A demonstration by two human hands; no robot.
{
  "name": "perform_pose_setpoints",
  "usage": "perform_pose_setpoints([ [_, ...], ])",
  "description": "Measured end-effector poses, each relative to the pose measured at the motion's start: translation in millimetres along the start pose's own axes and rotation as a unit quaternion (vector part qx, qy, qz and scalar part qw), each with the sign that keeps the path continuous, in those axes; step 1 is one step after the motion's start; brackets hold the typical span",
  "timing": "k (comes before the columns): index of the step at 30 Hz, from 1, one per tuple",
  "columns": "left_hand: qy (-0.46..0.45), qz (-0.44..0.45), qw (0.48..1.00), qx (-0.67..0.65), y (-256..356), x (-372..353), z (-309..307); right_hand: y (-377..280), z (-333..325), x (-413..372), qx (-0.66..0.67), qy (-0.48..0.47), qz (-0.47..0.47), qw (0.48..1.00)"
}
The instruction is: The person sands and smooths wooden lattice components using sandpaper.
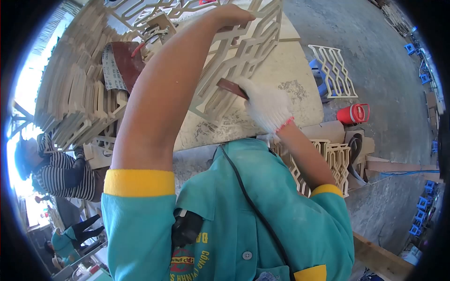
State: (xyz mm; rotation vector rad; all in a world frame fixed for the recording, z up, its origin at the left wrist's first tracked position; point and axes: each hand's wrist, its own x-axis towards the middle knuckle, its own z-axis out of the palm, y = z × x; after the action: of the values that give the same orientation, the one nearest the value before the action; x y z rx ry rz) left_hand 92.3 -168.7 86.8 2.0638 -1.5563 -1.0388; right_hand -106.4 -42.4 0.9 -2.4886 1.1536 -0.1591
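Note:
A pale wooden lattice panel (248,51) slants across the worktop in front of me. Its upper end is gripped by my left hand (232,18), which is bare, with the fingers partly hidden behind the slats. My right hand (268,104), in a white knit glove, is closed on a folded reddish-brown strip of sandpaper (232,88). The sandpaper overlaps the lower part of the panel in this view. Beyond my left forearm lies a larger sandpaper sheet (123,66) with a printed backing, near a red-handled tool (138,49).
Tall stacks of lattice panels (70,89) stand at the left, with a person in stripes (65,171) beyond. The worn worktop (295,70) ends at my chest. On the right are a leaning panel (333,71), a red jug (352,114) and more panels (337,164) below the worktop.

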Motion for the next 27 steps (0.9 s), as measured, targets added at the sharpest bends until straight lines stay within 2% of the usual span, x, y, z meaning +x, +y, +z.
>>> perform_pose_setpoints([
  [1,0.068,0.054,0.989,0.12,-5,12,1,2,4,6,-0.022,0.003,-0.008,1.0],
  [4,0.222,0.11,0.923,0.295,-6,-7,7,0,4,12,-0.072,-0.01,-0.034,0.997],
  [7,0.235,0.13,0.918,0.293,-6,-3,18,12,-14,30,-0.101,-0.029,0.038,0.994],
  [10,0.247,0.135,0.919,0.276,1,-11,23,6,-15,25,-0.102,-0.027,0.058,0.993],
  [11,0.243,0.142,0.913,0.294,3,-10,27,3,-18,18,-0.079,-0.077,0.018,0.994],
  [14,0.211,0.169,0.88,0.391,8,-3,33,9,-29,14,-0.101,-0.142,0.021,0.984],
  [16,0.154,0.195,0.832,0.496,13,6,32,16,-32,20,-0.092,-0.112,0.037,0.989],
  [18,0.028,0.157,0.894,0.419,33,-9,20,18,-19,16,-0.08,-0.081,0.029,0.993],
  [19,-0.036,0.135,0.915,0.378,42,-19,15,11,-13,12,-0.083,-0.153,0.027,0.984],
  [22,-0.075,0.124,0.936,0.322,41,-21,26,17,-34,9,-0.069,-0.105,0.017,0.992],
  [23,-0.086,0.128,0.917,0.368,41,-14,30,19,-28,10,-0.06,-0.093,0.011,0.994],
  [24,-0.012,0.181,0.934,0.308,31,-5,34,21,-23,11,-0.051,-0.081,0.005,0.995],
  [26,0.124,0.285,0.935,0.17,-3,8,40,19,5,9,-0.008,-0.121,0.0,0.993],
  [27,0.03,0.249,0.967,0.05,-13,23,39,18,-1,10,-0.001,-0.099,0.013,0.995],
])
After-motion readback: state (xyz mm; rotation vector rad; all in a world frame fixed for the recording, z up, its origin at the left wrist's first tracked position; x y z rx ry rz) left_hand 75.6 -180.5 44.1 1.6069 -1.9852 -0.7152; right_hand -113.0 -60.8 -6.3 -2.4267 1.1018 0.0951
